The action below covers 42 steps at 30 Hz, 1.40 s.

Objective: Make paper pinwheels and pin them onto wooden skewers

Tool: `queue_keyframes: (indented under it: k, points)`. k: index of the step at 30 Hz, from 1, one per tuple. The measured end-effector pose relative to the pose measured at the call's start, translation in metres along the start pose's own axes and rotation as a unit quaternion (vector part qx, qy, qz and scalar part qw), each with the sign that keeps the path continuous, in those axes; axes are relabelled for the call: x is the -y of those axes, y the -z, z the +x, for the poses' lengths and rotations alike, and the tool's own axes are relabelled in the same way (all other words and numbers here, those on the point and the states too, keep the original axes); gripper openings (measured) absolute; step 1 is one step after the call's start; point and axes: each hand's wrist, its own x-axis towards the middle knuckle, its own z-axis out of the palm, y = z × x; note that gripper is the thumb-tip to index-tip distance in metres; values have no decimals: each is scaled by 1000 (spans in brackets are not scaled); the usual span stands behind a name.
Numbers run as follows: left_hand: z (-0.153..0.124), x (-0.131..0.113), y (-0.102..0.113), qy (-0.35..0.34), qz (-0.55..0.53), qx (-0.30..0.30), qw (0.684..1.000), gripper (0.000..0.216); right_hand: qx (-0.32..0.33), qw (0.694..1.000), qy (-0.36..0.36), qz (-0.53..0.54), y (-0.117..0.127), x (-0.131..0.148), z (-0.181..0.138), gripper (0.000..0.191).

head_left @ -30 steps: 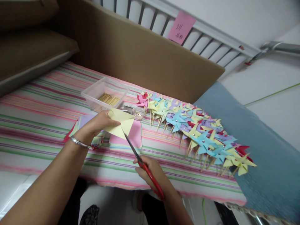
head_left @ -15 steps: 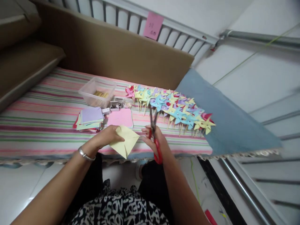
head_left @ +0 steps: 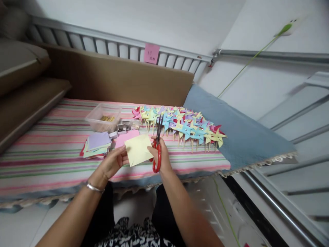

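Red-handled scissors (head_left: 157, 154) are in my right hand (head_left: 164, 156), dark blades pointing up and away from me. The thumb of that hand also pins the right edge of a pale yellow paper square (head_left: 138, 151), which has a short slit at its lower edge. My left hand (head_left: 115, 161) is at the square's left edge, palm partly turned up, fingers apart and touching the edge; I see no firm grip there. Just beyond lies pink paper (head_left: 125, 137), partly covered by the square. A stack of coloured paper squares (head_left: 97, 142) lies to the left.
Several finished paper pinwheels (head_left: 185, 125) on sticks cover the right of the striped cloth (head_left: 51, 147). A clear plastic box (head_left: 102, 118) holds short sticks, with small boxes (head_left: 122, 128) beside it. A brown board (head_left: 115, 75) stands behind; cushions (head_left: 28, 99) are at left.
The yellow square has turned and moved toward my right hand, whose thumb now holds it. My left hand has loosened from its grip. The view has tilted up.
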Motion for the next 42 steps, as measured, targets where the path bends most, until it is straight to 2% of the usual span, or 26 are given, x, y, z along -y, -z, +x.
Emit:
queue_keyframes:
  k: [3, 8, 12, 15, 18, 22, 28, 31, 35, 42]
  points:
    - [25, 11, -11, -29, -6, -21, 999, 25, -41, 999, 25, 20, -12, -15, 26, 35]
    - [81, 5, -26, -77, 24, -100, 992, 40, -64, 997, 39, 14, -25, -41, 73, 36]
    - [121, -12, -19, -100, 62, -134, 984, 43, -46, 999, 19, 17, -19, -54, 97, 35]
    - [138, -28, -4, -120, 97, -154, 976, 44, 10, 1000, -23, -2, -8, -58, 101, 39]
    - [142, -44, 15, -120, 109, -188, 969, 44, 97, 991, -75, -45, 0, -56, 96, 46]
    - [137, -59, 37, -119, 118, -215, 962, 39, 181, 971, -130, -90, -4, -53, 85, 46]
    - [132, -66, 50, -102, 124, -181, 970, 35, 243, 945, -157, -149, -18, -52, 80, 32]
    - [132, -66, 55, -91, 139, -160, 973, 33, 251, 940, -172, -153, -21, -49, 77, 29]
    - [130, -67, 60, -85, 146, -154, 973, 33, 231, 941, -184, -163, -23, -44, 71, 25]
    - [126, -69, 53, -79, 129, -154, 976, 35, 233, 940, -188, -164, -27, -48, 71, 25]
